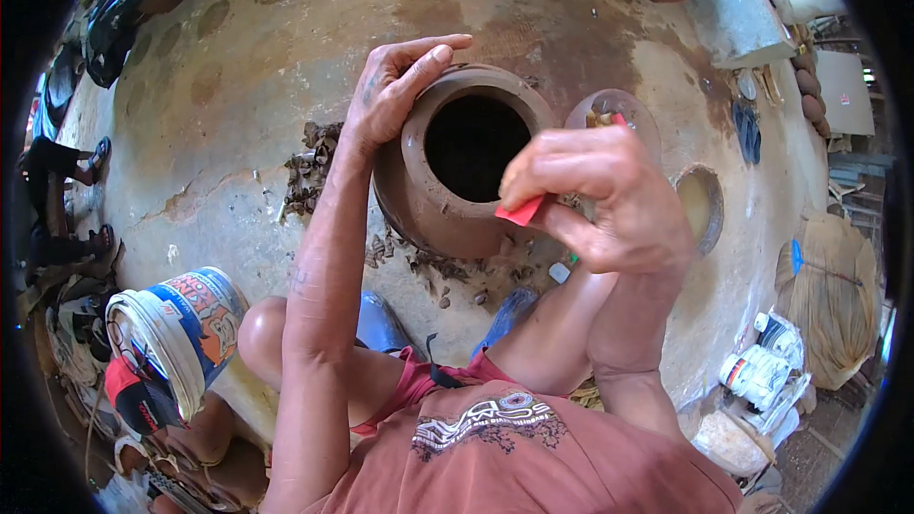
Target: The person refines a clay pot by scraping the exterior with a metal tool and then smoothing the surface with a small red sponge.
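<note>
Pot: brown clay pot (pixel 447 200), ctr of view, on the earthen floor (pixel 238 133), mouth up, tilted.
L hand (pixel 395 90): at pot's 10 o'clock, palm on rim, fingers spread, clamping nothing.
R hand (pixel 600 195): at 4 o'clock, grip pinched on red scraper (pixel 521 212), touching rim.
Scraps: clay bits (pixel 309 167) at 9 o'clock.
Bucket (pixel 181 328): 7 o'clock, well apart.
</note>
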### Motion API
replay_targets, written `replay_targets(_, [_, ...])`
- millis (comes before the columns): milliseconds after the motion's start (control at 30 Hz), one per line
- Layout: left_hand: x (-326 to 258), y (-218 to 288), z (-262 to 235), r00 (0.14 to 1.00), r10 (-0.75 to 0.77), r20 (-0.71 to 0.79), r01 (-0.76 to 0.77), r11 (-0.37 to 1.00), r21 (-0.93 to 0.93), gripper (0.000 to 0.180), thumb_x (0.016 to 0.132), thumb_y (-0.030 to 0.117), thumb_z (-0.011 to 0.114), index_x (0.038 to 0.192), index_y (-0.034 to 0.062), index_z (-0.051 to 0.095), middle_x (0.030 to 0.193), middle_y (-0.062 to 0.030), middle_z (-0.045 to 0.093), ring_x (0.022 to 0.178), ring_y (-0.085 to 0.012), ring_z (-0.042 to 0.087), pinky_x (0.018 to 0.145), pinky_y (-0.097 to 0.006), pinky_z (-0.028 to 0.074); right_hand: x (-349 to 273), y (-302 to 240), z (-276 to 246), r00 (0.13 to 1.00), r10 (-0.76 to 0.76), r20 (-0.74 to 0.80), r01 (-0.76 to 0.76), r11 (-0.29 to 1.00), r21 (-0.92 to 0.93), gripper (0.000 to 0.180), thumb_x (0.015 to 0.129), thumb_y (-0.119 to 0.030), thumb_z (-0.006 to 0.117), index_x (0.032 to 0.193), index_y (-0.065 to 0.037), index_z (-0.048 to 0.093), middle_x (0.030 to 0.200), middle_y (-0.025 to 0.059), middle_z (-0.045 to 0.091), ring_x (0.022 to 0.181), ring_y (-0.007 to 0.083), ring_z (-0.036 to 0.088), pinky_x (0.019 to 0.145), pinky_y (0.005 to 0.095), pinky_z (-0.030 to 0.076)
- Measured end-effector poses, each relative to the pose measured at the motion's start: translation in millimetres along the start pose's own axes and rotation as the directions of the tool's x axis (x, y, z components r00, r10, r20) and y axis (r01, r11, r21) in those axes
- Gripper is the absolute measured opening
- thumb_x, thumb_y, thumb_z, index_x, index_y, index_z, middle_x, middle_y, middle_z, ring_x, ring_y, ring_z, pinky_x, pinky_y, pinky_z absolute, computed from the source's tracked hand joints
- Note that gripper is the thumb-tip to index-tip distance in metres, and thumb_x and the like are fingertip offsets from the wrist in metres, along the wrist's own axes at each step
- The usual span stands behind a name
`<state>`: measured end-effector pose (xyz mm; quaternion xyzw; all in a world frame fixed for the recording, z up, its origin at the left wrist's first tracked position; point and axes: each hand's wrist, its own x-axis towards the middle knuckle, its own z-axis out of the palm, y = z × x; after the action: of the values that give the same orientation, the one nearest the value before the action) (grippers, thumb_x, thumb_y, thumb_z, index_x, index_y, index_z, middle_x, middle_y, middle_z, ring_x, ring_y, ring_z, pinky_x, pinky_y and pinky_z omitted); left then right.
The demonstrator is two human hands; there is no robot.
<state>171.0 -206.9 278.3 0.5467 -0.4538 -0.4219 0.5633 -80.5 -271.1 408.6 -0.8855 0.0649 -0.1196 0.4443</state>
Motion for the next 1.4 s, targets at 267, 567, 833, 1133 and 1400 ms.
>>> replay_targets(267, [-38.3, 3.4, 8.8, 0.942, 0.071, -0.328, -0.041, 0.994, 0.098, 0.05, 0.113, 0.036, 0.054, 0.136, -0.0048, 0.072, 0.134, -0.0149, 0.075, 0.13, -0.0211, 0.066, 0.115, -0.036, 0.046, 17.1, 11.8, 40.6, 0.828, 0.25, -0.503, -0.333, 0.939, -0.082, 0.011, 0.099, -0.002, 0.069, 0.107, 0.002, 0.075, 0.088, 0.0194, 0.079, 0.078, 0.0274, 0.08, 0.069, 0.0349, 0.06])
replay_targets(567, [-103.4, -4.6, 57.4, 0.824, 0.155, -0.545, 0.007, 0.959, 0.283, 0.045, 0.112, 0.03, 0.055, 0.147, 0.0026, 0.065, 0.152, -0.0172, 0.064, 0.155, -0.0394, 0.043, 0.128, -0.048, 0.029, 46.5, 13.0, 77.0, 0.74, 0.311, -0.597, -0.545, 0.798, -0.259, 0.013, 0.102, -0.012, 0.065, 0.099, -0.001, 0.07, 0.083, 0.023, 0.075, 0.081, 0.0443, 0.074, 0.071, 0.0533, 0.059])
replay_targets(833, [-104.1, -5.2, 65.7, 0.813, 0.165, -0.558, 0.012, 0.954, 0.3, 0.043, 0.112, 0.03, 0.055, 0.145, 0.006, 0.068, 0.153, -0.0139, 0.064, 0.154, -0.0404, 0.043, 0.128, -0.051, 0.029, 52.5, 19.2, 86.9, 0.781, 0.197, -0.593, -0.444, 0.842, -0.306, 0.01, 0.095, -0.005, 0.068, 0.102, 0.0, 0.072, 0.092, 0.0238, 0.076, 0.088, 0.043, 0.075, 0.075, 0.0507, 0.058])
replay_targets(1133, [-99.3, -5.9, 64.5, 0.802, 0.182, -0.568, -0.002, 0.953, 0.303, 0.041, 0.11, 0.026, 0.056, 0.142, 0.0052, 0.07, 0.147, -0.0158, 0.068, 0.152, -0.0413, 0.046, 0.125, -0.05, 0.034, 51.7, 22.2, 88.2, 0.847, 0.148, -0.511, -0.32, 0.909, -0.266, 0.017, 0.092, 0.002, 0.07, 0.108, 0.0, 0.075, 0.096, 0.0229, 0.076, 0.09, 0.0424, 0.074, 0.076, 0.0464, 0.058])
replay_targets(1400, [-94.3, -6.7, 56.8, 0.847, 0.142, -0.513, -0.007, 0.967, 0.255, 0.042, 0.113, 0.028, 0.052, 0.144, 0.0052, 0.069, 0.151, -0.0113, 0.066, 0.157, -0.0315, 0.04, 0.128, -0.043, 0.03, 50.0, 22.9, 86.3, 0.88, 0.164, -0.446, -0.288, 0.931, -0.225, 0.018, 0.091, 0.003, 0.07, 0.108, 0.001, 0.075, 0.1, 0.0233, 0.076, 0.093, 0.0424, 0.074, 0.078, 0.0466, 0.058])
